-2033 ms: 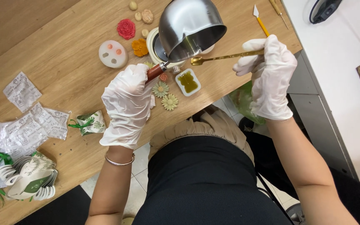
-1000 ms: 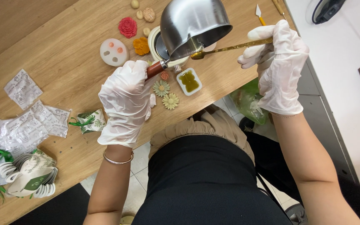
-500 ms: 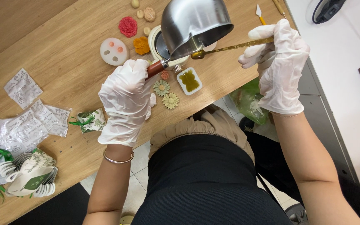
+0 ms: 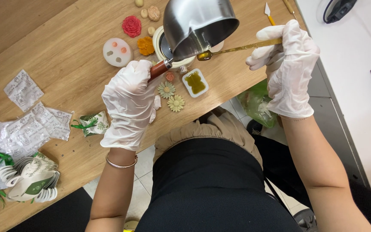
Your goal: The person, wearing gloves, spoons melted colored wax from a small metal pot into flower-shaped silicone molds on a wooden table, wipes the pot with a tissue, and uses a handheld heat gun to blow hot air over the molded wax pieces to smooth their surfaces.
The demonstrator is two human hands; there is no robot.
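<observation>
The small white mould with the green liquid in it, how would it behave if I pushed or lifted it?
The white mould looks small and thin-walled, so it is probably light and would slide easily on the smooth wooden table. Its green fill looks glossy, possibly still liquid, so a nudge or tilt could spill it. It sits low and flat, so tipping seems unlikely.

Pot [image 4: 200,23] tilted above burner [image 4: 165,50] on table [image 4: 65,64]. Spoon [image 4: 232,48] bowl just under pot's lip. Mould [image 4: 195,82] on table below spoon, daisies [image 4: 171,96] just left of it. Round mould [image 4: 117,52] left of burner. Packets [image 4: 28,124] far left, tags [image 4: 31,180] at table's near edge.
</observation>
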